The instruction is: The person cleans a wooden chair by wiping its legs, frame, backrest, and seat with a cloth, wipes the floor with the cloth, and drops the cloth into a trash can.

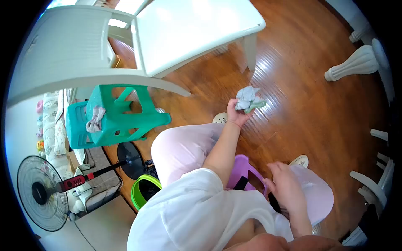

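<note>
My left hand (pixel 238 115) is closed round a bunched light grey-blue and green cloth (pixel 248 99), held out over the wooden floor. Nearer my body, my right hand (pixel 286 184) is held over my lap, beside a purple plastic stool (pixel 239 168). Its fingers are apart and nothing shows in them. A crumpled greyish-pink cloth (pixel 96 119) lies on the green plastic stool (pixel 106 109) at the left.
A white chair (pixel 197 31) stands ahead. At the left are a standing fan (pixel 43 193) and a green-rimmed bin (pixel 138 193) with a black bag. White furniture legs (pixel 354 65) rise at the right.
</note>
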Available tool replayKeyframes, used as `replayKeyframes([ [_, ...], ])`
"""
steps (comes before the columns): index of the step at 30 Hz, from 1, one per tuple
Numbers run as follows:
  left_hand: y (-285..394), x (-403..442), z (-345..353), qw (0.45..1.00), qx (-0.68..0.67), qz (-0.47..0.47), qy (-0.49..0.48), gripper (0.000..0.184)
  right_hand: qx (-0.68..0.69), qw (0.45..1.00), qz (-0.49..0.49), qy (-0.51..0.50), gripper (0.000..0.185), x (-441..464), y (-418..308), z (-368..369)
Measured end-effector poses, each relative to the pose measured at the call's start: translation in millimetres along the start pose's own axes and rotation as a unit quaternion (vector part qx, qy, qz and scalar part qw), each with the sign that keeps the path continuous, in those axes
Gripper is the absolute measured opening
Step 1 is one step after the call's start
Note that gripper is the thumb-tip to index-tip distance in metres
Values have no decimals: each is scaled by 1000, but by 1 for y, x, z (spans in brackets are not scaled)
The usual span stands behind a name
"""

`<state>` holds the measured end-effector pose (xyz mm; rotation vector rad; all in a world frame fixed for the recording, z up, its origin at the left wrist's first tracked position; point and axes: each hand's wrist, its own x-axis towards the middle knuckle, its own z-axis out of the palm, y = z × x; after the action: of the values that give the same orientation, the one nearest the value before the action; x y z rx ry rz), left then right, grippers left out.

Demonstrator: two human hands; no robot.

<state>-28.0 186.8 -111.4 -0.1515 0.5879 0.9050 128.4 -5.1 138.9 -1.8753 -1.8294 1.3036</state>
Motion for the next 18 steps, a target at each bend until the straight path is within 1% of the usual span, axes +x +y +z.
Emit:
replayKeyframes([
  [1, 0, -11, 8, 1000, -1, 6, -9, 62, -38, 999, -12, 11, 42, 1, 3, 4],
  [3, 2, -34, 30, 986, -13, -28, -164, 64, -55, 998, -22, 19, 39, 7, 4, 5],
  [5, 3, -63, 64, 996, 3, 2, -92, 61, -71, 997, -35, 16, 37, 9, 3, 7],
  [7, 11, -85, 89, 996, 32, 14, -87, 56, -78, 995, -44, 43, 36, 12, 3, 7],
  [9, 24, -115, 111, 983, 21, -74, -167, 51, -114, 993, -29, 20, 37, 18, 12, 11],
  [11, 34, -153, 143, 980, 68, -47, -179, 54, -106, 992, -54, 44, 33, 25, 23, 22],
  [12, 44, -179, 153, 978, 77, -47, -186, 56, -96, 994, -47, 39, 32, 30, 31, 27],
  [13, 53, -201, 156, 976, 85, -52, -196, 58, -110, 990, -75, 42, 30, 33, 35, 29],
  [14, 64, -213, 145, 944, 135, 2, -300, 63, -108, 991, -73, 29, 29, 38, 40, 32],
  [16, 95, -269, 132, 951, 109, 47, -286, 63, -112, 990, -81, 11, 28, 50, 50, 40],
  [18, 125, -330, 111, 958, 80, 106, -255, 69, -99, 994, -23, -31, 29, 59, 58, 48],
])
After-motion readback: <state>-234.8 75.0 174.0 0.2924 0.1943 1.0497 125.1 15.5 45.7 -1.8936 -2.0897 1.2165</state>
